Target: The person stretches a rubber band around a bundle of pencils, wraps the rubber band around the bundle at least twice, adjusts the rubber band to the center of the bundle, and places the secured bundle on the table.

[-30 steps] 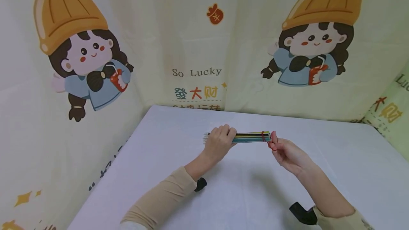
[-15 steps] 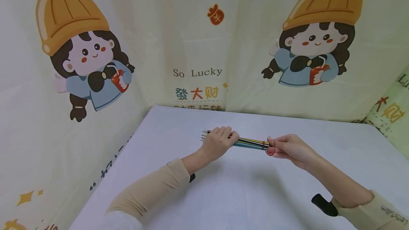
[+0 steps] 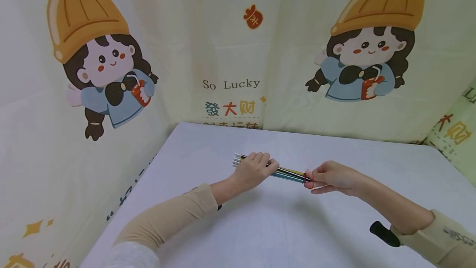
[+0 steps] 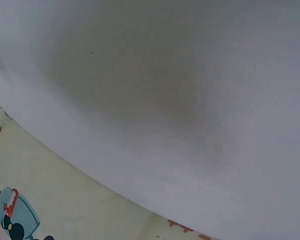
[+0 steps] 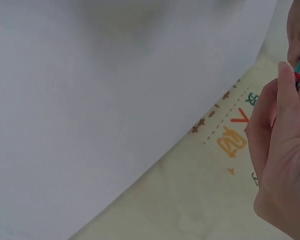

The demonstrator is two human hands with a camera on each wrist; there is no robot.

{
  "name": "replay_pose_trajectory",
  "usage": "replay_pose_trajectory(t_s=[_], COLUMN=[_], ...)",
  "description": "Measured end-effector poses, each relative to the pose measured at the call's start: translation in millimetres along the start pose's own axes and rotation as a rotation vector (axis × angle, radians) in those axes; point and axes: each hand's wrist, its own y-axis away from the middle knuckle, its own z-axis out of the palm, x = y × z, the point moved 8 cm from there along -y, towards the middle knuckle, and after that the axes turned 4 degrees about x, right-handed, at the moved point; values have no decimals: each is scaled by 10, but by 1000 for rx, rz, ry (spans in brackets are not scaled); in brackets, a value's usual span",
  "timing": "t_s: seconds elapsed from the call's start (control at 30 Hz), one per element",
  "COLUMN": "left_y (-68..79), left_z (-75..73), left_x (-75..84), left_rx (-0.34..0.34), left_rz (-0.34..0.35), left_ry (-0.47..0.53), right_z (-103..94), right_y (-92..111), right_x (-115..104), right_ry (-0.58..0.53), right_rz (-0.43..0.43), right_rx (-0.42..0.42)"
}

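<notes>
From the head view I have both hands meeting over the surface (image 3: 282, 230), with the bundle (image 3: 291, 175) held up off it between them. The left hand (image 3: 254, 172) is wrapped around the bundle near its white-tipped end, knuckles up, and the tips poke out past the fingers on the far left. The rods run from there toward the right, dipping a little, in teal, black and yellow. A red band (image 3: 305, 178) circles them near their right end. The right hand (image 3: 336, 179) is at that end, thumb and fingertips pinching the band, part of which loops out by the fingers. My right wrist view catches this at its edge: bent fingers, a red strand, and a bit of teal beyond them. How tightly either hand presses, I cannot tell.

Both arms wear beige sleeves (image 3: 178, 214), and a black piece (image 3: 384, 233) sticks out by the right cuff. Soft shadows lie on the surface below the hands. Behind stands a pale cloth (image 3: 290, 57) printed with figures in orange hats (image 3: 381, 5) and lettering (image 3: 231, 84).
</notes>
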Motion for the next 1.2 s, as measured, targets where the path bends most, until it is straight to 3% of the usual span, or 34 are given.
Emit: replay_pose_trajectory(t_s=[0.2,0.33,0.53,0.67,0.73,0.93,1.03,1.1,1.2], left_y=[-25,-43,-65,-81,-106,-182,-164,-139,-105], left_z=[24,30,15,20,22,48,84,106,128], left_x=[41,40,41,53,52,22,-2,-14,-23], left_rx=[-57,-64,40,97,94,38,18,6,-26], left_rz=[-15,-38,-81,-121,-148,-212,-233,-237,-237], left_ry=[13,2,-54,-50,-36,-4,-18,-32,-39], right_z=[18,-11,-82,-85,-68,-34,-143,-234,-263], right_y=[-34,-42,-31,-21,-23,-24,-1,32,122], right_x=[33,56,106,138,145,148,133,61,-108], right_ry=[22,-43,-157,-209,-250,-435,-266,27,567], right_rz=[7,25,42,52,43,-38,-142,-272,-499], right_rx=[24,94,217,246,226,65,159,299,532])
